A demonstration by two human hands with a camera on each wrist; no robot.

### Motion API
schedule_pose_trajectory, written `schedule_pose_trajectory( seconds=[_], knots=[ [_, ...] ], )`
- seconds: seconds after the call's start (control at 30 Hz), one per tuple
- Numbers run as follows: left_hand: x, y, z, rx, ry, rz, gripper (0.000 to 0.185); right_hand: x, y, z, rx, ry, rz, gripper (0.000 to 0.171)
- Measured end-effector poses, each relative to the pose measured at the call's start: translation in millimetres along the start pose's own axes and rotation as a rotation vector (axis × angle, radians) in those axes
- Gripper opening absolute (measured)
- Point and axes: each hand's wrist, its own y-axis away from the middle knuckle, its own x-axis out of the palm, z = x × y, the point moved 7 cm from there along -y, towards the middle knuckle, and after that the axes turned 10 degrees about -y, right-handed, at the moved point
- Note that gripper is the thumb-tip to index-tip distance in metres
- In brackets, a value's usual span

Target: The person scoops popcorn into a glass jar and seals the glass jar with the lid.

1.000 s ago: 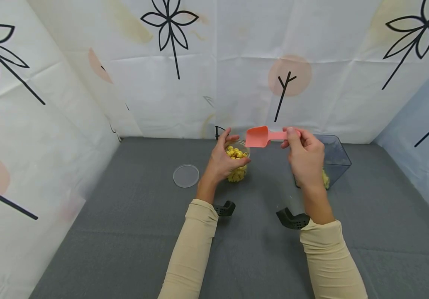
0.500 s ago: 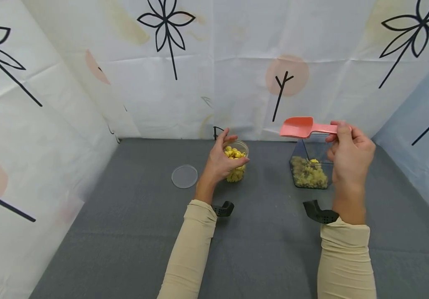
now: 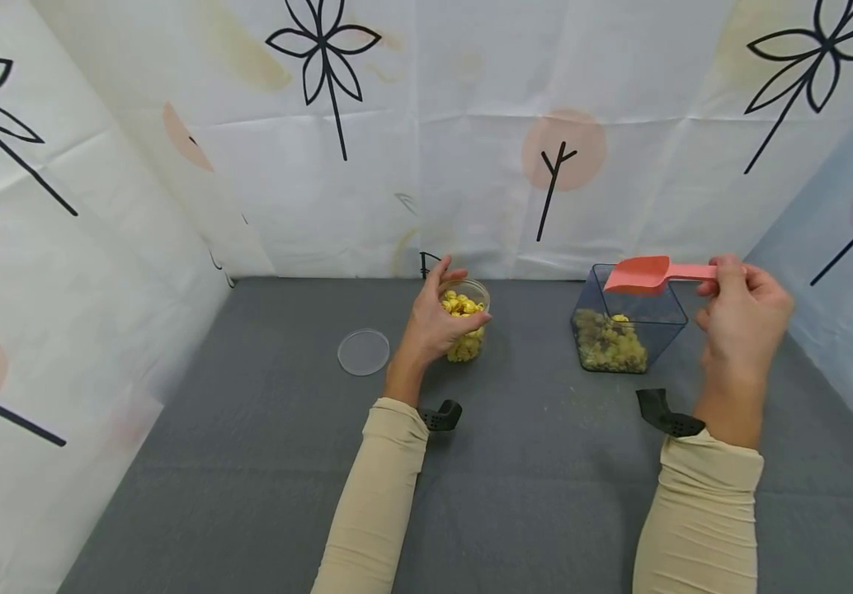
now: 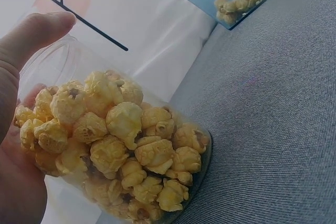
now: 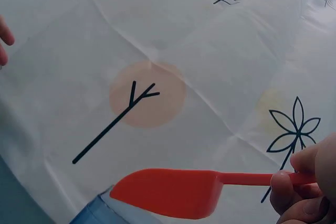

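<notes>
My left hand (image 3: pixel 432 324) grips a clear round jar (image 4: pixel 152 103) near its rim, thumb on one side and fingers on the other. Yellow popcorn (image 4: pixel 126 150) fills much of the jar, which stands on the grey cloth. My right hand (image 3: pixel 744 322) pinches the handle of a pink-red scoop (image 3: pixel 638 275) and holds it level over a clear bluish square container (image 3: pixel 667 312). Popcorn (image 3: pixel 610 342) lies in the lower part of that container. In the right wrist view the scoop (image 5: pixel 168 192) shows side-on, so what its bowl holds is hidden.
A clear round lid (image 3: pixel 363 352) lies flat on the grey cloth (image 3: pixel 516 495), left of the jar. White printed fabric (image 3: pixel 471 165) walls in the table at the back and sides. The square container stands near the back wall, right of the jar.
My right hand has carried the scoop rightward from beside the jar to above the square container, lifting it and then lowering it. The left hand has stayed on the jar.
</notes>
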Motion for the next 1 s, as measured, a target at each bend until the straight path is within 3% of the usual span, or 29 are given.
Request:
schedule_pose_trajectory(
  seconds=[0.2, 0.5, 0.6, 0.8, 1.0],
  knots=[
    [-0.2, -0.2, 0.4, 0.002, -0.007, -0.002, 0.104, -15, -11, -13, 0.077, 0.217, -0.023, 0.023],
    [-0.2, 0.0, 0.9, 0.009, -0.005, -0.002, 0.105, -19, -19, -31, 0.163, 0.638, 0.044, 0.032],
    [0.2, -0.3, 1.3, 0.007, -0.008, -0.001, 0.105, -20, -19, -35, 0.165, 0.688, 0.038, 0.032],
    [0.0, -1.0, 0.7, -0.009, -0.021, 0.013, 0.107, -19, -21, -37, 0.149, 0.798, 0.066, 0.053],
    [-2.2, -1.0, -0.1, -0.015, -0.048, 0.027, 0.110, -17, -21, -33, 0.134, 0.845, 0.051, 0.055]
  ],
)
